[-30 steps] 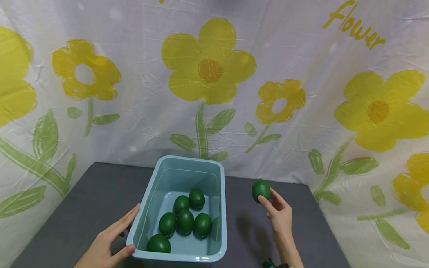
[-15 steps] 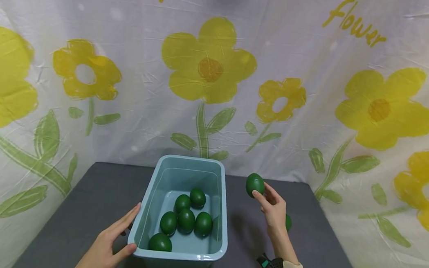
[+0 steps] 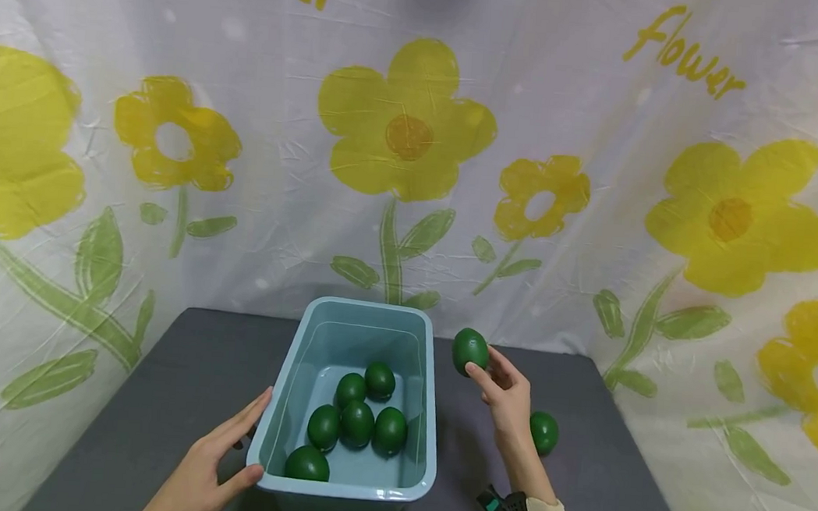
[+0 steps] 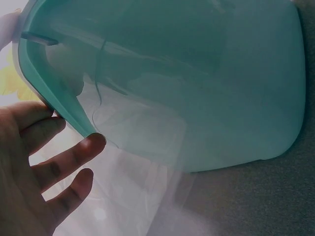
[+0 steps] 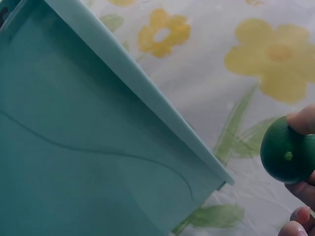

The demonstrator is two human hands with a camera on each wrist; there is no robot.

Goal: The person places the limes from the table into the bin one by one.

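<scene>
Between thumb and fingertips my right hand [image 3: 508, 402] pinches a dark green avocado [image 3: 469, 352], held up just right of a light blue plastic bin [image 3: 429, 413]. Its pale stem end shows in the right wrist view, where the avocado [image 5: 285, 152] is beside the bin's outer wall [image 5: 98, 123]. My left hand [image 3: 210, 458] rests at the bin's near left corner, thumb at the front rim and fingers fairly straight along the left side. In the left wrist view, fingertips of the left hand [image 4: 44, 162] touch the rim. Several avocados [image 3: 357, 424] lie inside the bin.
Another avocado [image 3: 544, 433] lies on the dark grey tabletop [image 3: 600, 470], right of my right forearm. A white cloth [image 3: 263, 223] printed with yellow flowers hangs behind the table and along both sides. A black strap [image 3: 506, 505] circles the right wrist.
My right hand has moved left toward the bin with the pinched avocado, uncovering the avocado on the table behind its wrist. The left hand has stayed at the bin's corner.
</scene>
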